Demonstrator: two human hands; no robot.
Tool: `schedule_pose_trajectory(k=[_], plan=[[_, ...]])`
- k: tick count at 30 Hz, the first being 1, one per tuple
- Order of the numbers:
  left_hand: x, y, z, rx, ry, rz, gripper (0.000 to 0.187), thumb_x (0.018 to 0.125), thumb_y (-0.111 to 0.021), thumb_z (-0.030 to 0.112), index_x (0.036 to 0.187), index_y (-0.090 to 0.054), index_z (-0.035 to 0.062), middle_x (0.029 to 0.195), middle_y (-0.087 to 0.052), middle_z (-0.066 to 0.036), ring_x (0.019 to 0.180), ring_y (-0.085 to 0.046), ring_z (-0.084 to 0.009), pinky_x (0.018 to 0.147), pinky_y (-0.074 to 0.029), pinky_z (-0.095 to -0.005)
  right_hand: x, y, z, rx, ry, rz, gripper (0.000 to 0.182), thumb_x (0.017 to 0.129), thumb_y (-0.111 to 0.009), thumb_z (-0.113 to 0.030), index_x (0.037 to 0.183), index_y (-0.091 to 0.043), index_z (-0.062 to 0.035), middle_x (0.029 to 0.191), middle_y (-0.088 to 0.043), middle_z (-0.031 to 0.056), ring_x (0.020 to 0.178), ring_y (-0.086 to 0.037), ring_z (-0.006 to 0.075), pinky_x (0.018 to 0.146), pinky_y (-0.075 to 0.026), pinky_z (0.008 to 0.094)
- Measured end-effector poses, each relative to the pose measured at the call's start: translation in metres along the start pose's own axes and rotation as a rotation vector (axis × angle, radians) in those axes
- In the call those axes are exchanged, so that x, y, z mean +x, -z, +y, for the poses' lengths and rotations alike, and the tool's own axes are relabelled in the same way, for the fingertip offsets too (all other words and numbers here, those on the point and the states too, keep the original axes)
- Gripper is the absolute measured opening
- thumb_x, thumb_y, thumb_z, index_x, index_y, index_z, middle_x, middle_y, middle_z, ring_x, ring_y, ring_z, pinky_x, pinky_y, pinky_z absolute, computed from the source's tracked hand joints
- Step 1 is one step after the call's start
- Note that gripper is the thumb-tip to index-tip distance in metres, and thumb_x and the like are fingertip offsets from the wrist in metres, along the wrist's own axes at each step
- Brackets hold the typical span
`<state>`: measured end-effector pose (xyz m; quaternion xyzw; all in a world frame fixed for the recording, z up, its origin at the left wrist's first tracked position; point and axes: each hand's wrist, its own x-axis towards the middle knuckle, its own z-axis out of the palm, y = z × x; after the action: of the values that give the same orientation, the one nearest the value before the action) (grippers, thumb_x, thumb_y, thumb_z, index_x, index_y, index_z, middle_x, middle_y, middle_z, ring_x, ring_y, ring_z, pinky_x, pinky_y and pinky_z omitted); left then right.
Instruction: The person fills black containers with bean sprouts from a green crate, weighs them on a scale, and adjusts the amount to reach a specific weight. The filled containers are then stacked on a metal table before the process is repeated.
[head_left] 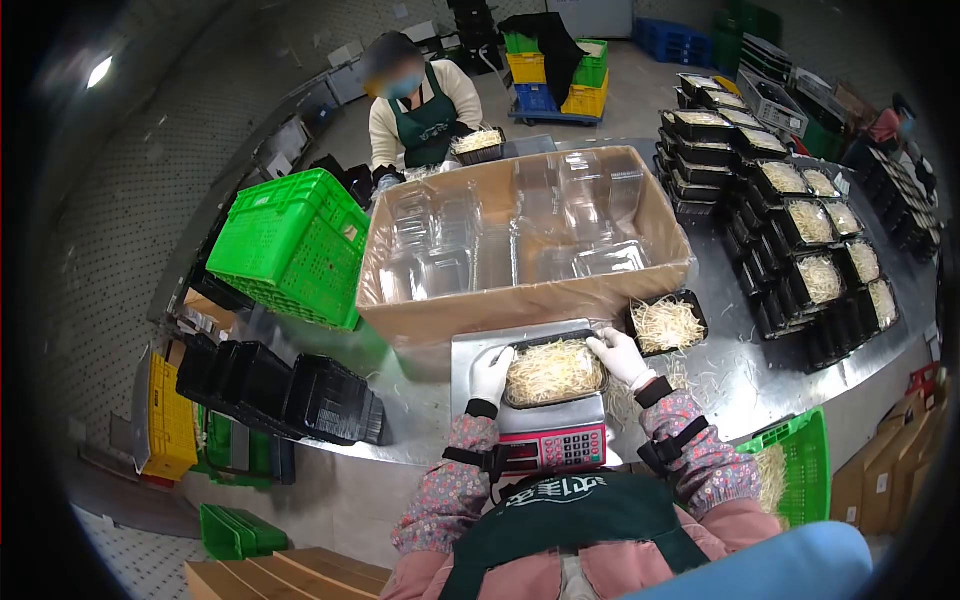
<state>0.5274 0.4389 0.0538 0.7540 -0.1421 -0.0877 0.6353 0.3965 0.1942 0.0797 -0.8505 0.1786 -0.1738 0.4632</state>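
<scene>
A black plastic tray of bean sprouts [555, 373] rests on the plate of a red digital scale [560, 450] right in front of me. My left hand [491, 376], in a white glove, grips the tray's left side. White-gloved as well, my right hand [618, 358] is closed on the upper right corner of the same tray. Just beyond it stands a second filled tray of bean sprouts [668, 324], with loose sprouts scattered on the metal table nearby.
A large cardboard box [470, 318] of clear plastic lids [585, 200] fills the table's middle. Stacked filled trays [815, 280] stand right, nested empty black trays [325, 395] left, beside a green crate [285, 245]. A co-worker [425, 110] stands opposite; a green basket [808, 460] is at lower right.
</scene>
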Motion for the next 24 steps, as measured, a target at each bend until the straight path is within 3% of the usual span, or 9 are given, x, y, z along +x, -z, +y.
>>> schedule_pose_trajectory(k=[1,3,6,9,13,15,18,21,24], plan=[[0.0,0.0,0.0,-0.117,0.069,-0.006,0.023,0.088,-0.066,0.012,0.106,-0.068,-0.0027,0.097,-0.069,-0.008,0.089,-0.064,-0.0167,0.081,-0.05,-0.0285,0.003,-0.008,0.01,0.0,-0.001,0.001,0.026,0.092,-0.062,-0.029,0.095,-0.064,-0.003,0.078,-0.067,0.0136,0.07,-0.066,0.0223,0.066,-0.049,0.0343],[0.0,0.002,-0.001,-0.233,0.14,-0.013,0.021,0.086,-0.069,0.009,0.102,-0.069,-0.0044,0.096,-0.069,-0.007,0.088,-0.064,-0.0154,0.08,-0.049,-0.0271,0.005,-0.015,0.016,0.492,-0.151,-0.04,0.015,0.089,-0.067,-0.018,0.089,-0.063,-0.003,0.073,-0.063,0.0014,0.063,-0.056,0.0087,0.06,-0.045,0.0254],[0.003,0.004,-0.004,-0.334,0.159,-0.058,0.02,0.084,-0.069,0.006,0.101,-0.069,-0.0045,0.097,-0.069,-0.007,0.088,-0.063,-0.0146,0.079,-0.05,-0.0276,0.005,-0.023,0.019,0.609,-0.152,0.025,0.01,0.087,-0.069,-0.01,0.086,-0.062,-0.0037,0.072,-0.059,-0.005,0.063,-0.048,0.0021,0.058,-0.04,0.02],[0.002,0.0,0.0,-0.331,0.205,-0.014,0.019,0.084,-0.07,0.006,0.099,-0.07,-0.0043,0.098,-0.068,-0.007,0.088,-0.063,-0.0148,0.079,-0.05,-0.0277,0.007,-0.024,0.019,0.553,-0.154,0.039,0.01,0.087,-0.069,-0.011,0.088,-0.062,-0.0033,0.072,-0.06,-0.004,0.063,-0.049,0.0034,0.058,-0.041,0.0214],[-0.015,0.01,0.015,-0.138,0.11,-0.001,0.03,0.085,-0.072,0.01,0.109,-0.064,-0.0058,0.101,-0.065,-0.01,0.089,-0.064,-0.017,0.075,-0.053,-0.0287,-0.007,-0.005,0.012,0.456,-0.216,-0.032,0.027,0.087,-0.073,-0.028,0.093,-0.061,-0.0036,0.076,-0.061,-0.0006,0.065,-0.051,0.0039,0.064,-0.043,0.0209],[-0.041,0.024,0.032,-0.168,0.396,-0.02,0.041,0.087,-0.072,0.015,0.117,-0.054,-0.0056,0.101,-0.062,-0.014,0.088,-0.065,-0.0224,0.068,-0.057,-0.0319,-0.03,0.042,-0.038,0.366,-0.475,-0.315,0.045,0.083,-0.076,-0.038,0.102,-0.054,-0.0043,0.081,-0.062,0.0035,0.056,-0.06,0.0098,0.048,-0.047,0.0214],[-0.077,0.037,0.043,-0.435,0.626,-0.254,0.034,0.088,-0.071,0.013,0.11,-0.05,-0.001,0.101,-0.059,-0.015,0.081,-0.067,-0.0285,0.063,-0.059,-0.0378,-0.058,0.04,-0.026,0.764,-0.557,-0.432,0.025,0.086,-0.072,-0.014,0.091,-0.048,-0.0093,0.075,-0.062,0.0042,0.057,-0.067,0.0145,0.038,-0.047,0.0231],[-0.087,0.029,0.043,-0.624,0.597,-0.17,0.018,0.085,-0.07,0.005,0.087,-0.052,0.0054,0.086,-0.061,-0.01,0.075,-0.067,-0.0254,0.065,-0.059,-0.0408,-0.062,0.021,-0.02,0.934,-0.57,-0.307,0.024,0.086,-0.069,-0.004,0.086,-0.045,-0.011,0.07,-0.062,0.0037,0.054,-0.066,0.0142,0.036,-0.046,0.0235],[-0.081,0.026,0.044,-0.633,0.551,-0.079,0.02,0.084,-0.069,0.001,0.081,-0.05,0.0064,0.08,-0.059,-0.009,0.068,-0.066,-0.0246,0.061,-0.06,-0.0404,-0.057,0.0,-0.013,0.963,-0.522,-0.256,0.023,0.087,-0.068,-0.005,0.085,-0.045,-0.0115,0.063,-0.061,0.0033,0.046,-0.061,0.0121,0.033,-0.042,0.0227]])
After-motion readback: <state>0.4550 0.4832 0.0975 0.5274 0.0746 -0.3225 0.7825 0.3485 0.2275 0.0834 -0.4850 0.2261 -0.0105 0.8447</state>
